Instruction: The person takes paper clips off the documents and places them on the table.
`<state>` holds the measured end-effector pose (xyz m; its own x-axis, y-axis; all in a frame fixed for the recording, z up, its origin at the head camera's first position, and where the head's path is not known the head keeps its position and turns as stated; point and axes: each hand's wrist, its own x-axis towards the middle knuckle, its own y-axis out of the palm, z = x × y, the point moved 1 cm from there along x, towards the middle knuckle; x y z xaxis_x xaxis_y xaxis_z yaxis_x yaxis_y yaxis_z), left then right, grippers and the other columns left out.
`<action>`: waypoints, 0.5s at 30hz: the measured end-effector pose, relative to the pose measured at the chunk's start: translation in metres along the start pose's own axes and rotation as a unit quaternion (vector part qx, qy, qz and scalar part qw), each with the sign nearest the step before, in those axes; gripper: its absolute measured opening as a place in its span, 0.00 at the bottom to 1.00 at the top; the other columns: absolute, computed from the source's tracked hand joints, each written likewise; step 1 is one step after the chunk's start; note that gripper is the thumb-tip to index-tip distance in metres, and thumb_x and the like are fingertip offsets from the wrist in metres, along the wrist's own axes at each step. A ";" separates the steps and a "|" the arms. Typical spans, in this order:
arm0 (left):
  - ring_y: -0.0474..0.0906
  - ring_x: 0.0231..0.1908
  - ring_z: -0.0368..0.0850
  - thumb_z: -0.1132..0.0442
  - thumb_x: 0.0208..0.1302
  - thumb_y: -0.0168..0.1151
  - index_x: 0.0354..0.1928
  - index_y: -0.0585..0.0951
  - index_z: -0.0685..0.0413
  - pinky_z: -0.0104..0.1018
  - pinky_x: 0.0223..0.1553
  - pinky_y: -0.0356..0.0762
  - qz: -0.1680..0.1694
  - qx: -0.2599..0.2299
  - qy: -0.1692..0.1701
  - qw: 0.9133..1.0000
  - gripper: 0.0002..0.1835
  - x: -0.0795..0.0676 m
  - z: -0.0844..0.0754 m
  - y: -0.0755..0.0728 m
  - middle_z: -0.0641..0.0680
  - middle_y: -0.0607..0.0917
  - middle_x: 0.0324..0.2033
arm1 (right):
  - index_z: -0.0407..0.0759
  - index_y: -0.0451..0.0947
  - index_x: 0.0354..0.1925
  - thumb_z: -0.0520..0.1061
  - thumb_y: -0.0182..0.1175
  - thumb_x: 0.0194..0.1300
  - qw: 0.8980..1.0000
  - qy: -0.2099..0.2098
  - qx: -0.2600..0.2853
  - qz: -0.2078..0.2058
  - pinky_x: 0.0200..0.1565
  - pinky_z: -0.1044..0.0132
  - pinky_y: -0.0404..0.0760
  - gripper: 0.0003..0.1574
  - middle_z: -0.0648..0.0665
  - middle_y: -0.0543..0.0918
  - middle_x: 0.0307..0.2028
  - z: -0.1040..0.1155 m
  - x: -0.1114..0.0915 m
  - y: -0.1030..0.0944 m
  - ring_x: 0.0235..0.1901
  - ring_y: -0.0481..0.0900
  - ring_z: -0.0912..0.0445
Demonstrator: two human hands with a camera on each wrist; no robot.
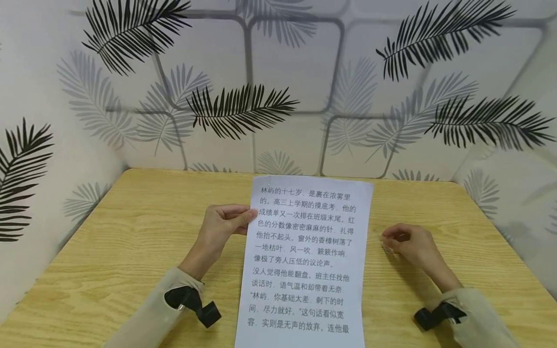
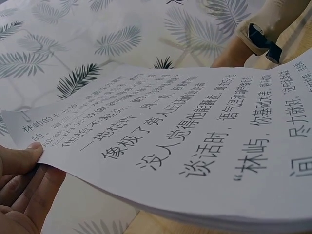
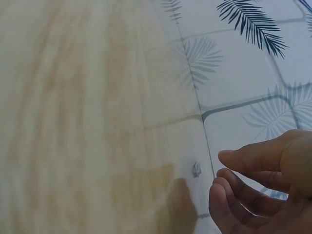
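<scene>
My left hand (image 1: 222,229) pinches the left edge of a stack of printed paper (image 1: 304,261), thumb on the front and fingers behind. In the left wrist view the stack's near edge shows several sheets, and large Chinese text covers the top one. A small paper clip (image 2: 27,116) sits at the top left corner of the sheets. To the right of the paper, my right hand (image 1: 413,244) is low over the table, fingers loosely bent. In the right wrist view a gap shows between thumb and fingertips. Just beyond them lies a small silvery bit (image 3: 197,169), its kind unclear.
A wood-grain table (image 1: 143,232) lies under both hands. Behind it and at the sides stand pale walls (image 1: 291,67) with a leaf pattern. Each wrist carries a black strap over a beige sleeve (image 1: 152,304).
</scene>
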<state>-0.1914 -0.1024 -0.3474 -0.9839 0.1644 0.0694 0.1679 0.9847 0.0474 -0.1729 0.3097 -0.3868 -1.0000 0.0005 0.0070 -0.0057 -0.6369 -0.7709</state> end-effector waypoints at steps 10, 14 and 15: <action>0.85 0.27 0.41 0.70 0.61 0.65 0.46 0.81 0.77 0.33 0.32 0.86 -0.002 0.003 -0.005 1.000 0.15 -0.001 0.001 0.000 0.52 0.88 0.29 | 0.36 0.82 0.43 0.39 0.64 0.62 0.999 -0.024 0.000 -0.036 0.31 0.70 0.79 0.11 0.39 0.85 0.37 0.008 0.001 -0.004 0.36 0.83 0.51; 0.85 0.27 0.41 0.70 0.61 0.65 0.46 0.81 0.76 0.34 0.32 0.86 -0.002 0.003 -0.007 1.000 0.15 0.000 0.001 0.000 0.53 0.88 0.29 | 0.35 0.81 0.45 0.37 0.63 0.62 0.999 -0.026 0.012 -0.041 0.28 0.71 0.79 0.12 0.39 0.85 0.36 0.010 0.001 -0.005 0.34 0.82 0.55; 0.85 0.27 0.41 0.70 0.61 0.65 0.46 0.81 0.76 0.34 0.32 0.86 -0.002 0.002 -0.007 1.000 0.15 0.000 0.001 0.000 0.53 0.88 0.29 | 0.34 0.81 0.45 0.37 0.63 0.62 0.999 -0.027 0.017 -0.041 0.28 0.71 0.80 0.12 0.38 0.85 0.36 0.010 0.001 -0.006 0.33 0.82 0.56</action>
<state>-0.1912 -0.1021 -0.3480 -0.9853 0.1621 0.0545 0.1645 0.9854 0.0432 -0.1735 0.3055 -0.3760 -0.9944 0.0122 0.1051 -0.0868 -0.6617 -0.7447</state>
